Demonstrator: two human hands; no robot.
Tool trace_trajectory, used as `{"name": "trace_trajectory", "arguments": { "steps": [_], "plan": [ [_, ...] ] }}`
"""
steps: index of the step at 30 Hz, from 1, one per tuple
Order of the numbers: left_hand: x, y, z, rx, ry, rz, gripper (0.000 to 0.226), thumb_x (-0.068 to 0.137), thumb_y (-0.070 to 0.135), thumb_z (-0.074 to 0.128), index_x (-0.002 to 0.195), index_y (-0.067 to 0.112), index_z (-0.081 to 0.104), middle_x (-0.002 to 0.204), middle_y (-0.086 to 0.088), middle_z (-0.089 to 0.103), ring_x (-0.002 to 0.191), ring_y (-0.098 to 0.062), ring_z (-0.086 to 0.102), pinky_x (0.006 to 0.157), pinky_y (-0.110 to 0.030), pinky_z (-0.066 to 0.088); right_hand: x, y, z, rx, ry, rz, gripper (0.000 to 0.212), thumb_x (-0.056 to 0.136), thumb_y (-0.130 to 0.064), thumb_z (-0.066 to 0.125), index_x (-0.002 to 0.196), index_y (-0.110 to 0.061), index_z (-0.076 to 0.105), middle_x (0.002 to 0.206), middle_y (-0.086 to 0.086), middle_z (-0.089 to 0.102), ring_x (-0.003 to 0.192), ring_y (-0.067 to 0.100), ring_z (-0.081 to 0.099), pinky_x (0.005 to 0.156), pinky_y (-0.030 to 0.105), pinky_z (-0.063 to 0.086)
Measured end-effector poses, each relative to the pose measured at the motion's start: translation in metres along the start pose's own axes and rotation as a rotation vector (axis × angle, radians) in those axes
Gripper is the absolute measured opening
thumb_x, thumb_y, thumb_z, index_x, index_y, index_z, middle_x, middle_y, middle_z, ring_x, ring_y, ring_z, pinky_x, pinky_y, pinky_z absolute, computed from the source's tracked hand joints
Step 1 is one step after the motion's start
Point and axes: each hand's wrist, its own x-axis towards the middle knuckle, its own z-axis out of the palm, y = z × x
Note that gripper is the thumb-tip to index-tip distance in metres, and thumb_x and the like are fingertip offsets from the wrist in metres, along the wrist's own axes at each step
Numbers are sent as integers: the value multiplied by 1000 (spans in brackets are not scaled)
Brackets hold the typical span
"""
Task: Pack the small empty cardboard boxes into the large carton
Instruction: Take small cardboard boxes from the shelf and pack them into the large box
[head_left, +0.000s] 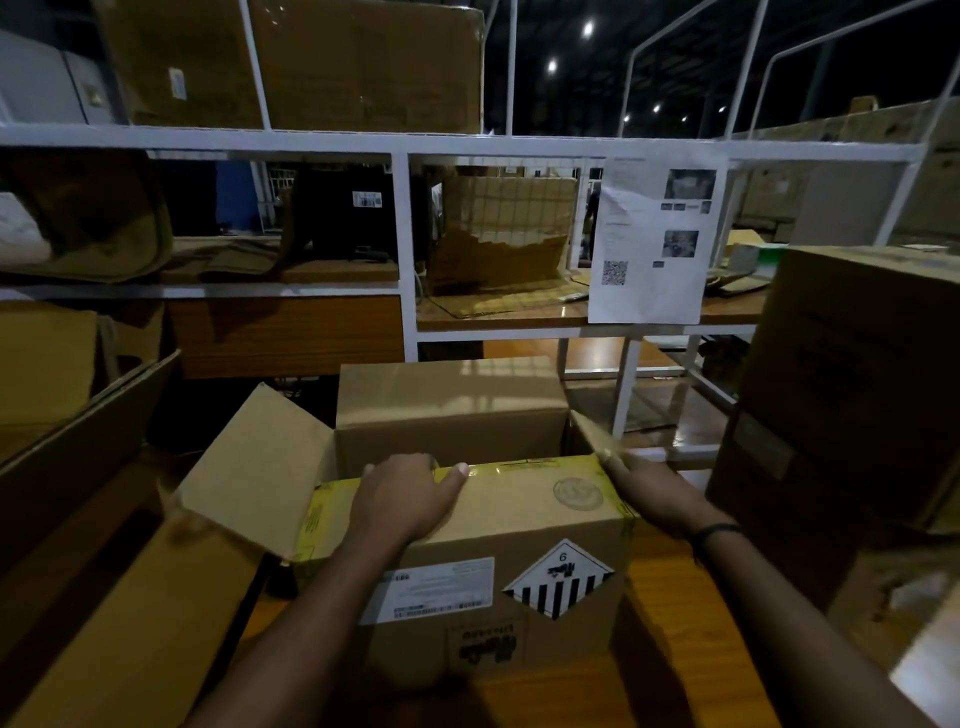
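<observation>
The large carton stands on the wooden table right in front of me, with a white label and an upside-down hazard diamond on its near side. Its left flap, far flap and right flap stand open. The yellow-taped near flap lies flat over the opening. My left hand rests on that flap with its fingers curled over the far edge. My right hand lies along the carton's top right edge, fingers reaching the far right corner. The inside is hidden.
A white metal shelf rack with cartons and a pinned paper sheet stands behind. Tall brown cartons rise at the right. Flat cardboard leans at the left. Another sheet of cardboard lies at the near left.
</observation>
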Motion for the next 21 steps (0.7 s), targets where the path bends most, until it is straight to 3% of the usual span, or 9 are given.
{"name": "trace_trajectory", "arguments": {
  "steps": [2,4,7,9,11,13,15,17,21],
  "plan": [
    [-1,1,-2,6,46,17,65,98,70,33,108,19,73,100,-1,73,93,-22,65,103,-48,43,-11,9,21,480,-34,22,58,98,-64,40,120,-17,65,119,12,71,109,28,66,95,44,53],
    [-1,4,-5,27,126,50,66,98,69,32,108,18,73,98,-2,72,91,-22,64,97,-46,44,-16,13,26,658,-23,26,48,100,-57,43,114,-17,67,116,11,72,108,28,67,100,48,53],
    [-3,6,-15,81,363,149,58,100,65,34,105,19,69,95,-2,66,89,-22,58,88,-43,43,-6,12,15,399,45,-27,38,108,-46,41,117,-18,66,106,5,71,88,18,66,80,37,56],
    [-9,5,-21,73,551,231,49,102,61,40,103,18,64,94,-2,59,89,-22,52,88,-43,40,0,6,2,202,165,-110,25,105,-38,53,122,-23,63,100,-1,69,75,13,64,61,28,51],
    [-14,3,-23,23,703,302,44,102,57,45,106,17,63,97,-5,58,93,-25,51,92,-44,37,-6,-9,-15,83,278,-314,19,98,-20,67,114,-29,63,102,-13,62,87,14,66,62,22,51],
    [-24,2,-23,-25,827,363,40,101,54,49,108,17,62,101,-8,60,96,-30,54,94,-45,36,-8,-18,-30,-140,221,-441,25,91,-11,74,109,-27,65,106,-15,59,99,13,64,75,26,57],
    [-44,3,-21,-44,895,422,36,100,54,50,108,20,59,104,-8,62,100,-30,54,95,-45,34,-7,-18,-40,-251,-7,-425,20,91,-16,74,108,-25,67,111,-9,64,100,13,67,85,32,60],
    [-75,3,-18,-47,887,448,32,99,54,53,109,24,60,108,-3,64,104,-28,54,96,-41,30,-10,-14,-40,-153,-171,-356,12,96,-33,68,105,-26,70,107,-4,70,95,14,69,82,32,61],
    [-136,-1,-10,-84,672,399,46,97,61,49,110,26,77,116,5,74,108,-21,63,98,-40,35,-29,-29,-32,-149,-276,-328,49,81,-72,59,105,-31,74,100,-11,72,92,7,67,82,27,54]
  ]
}}
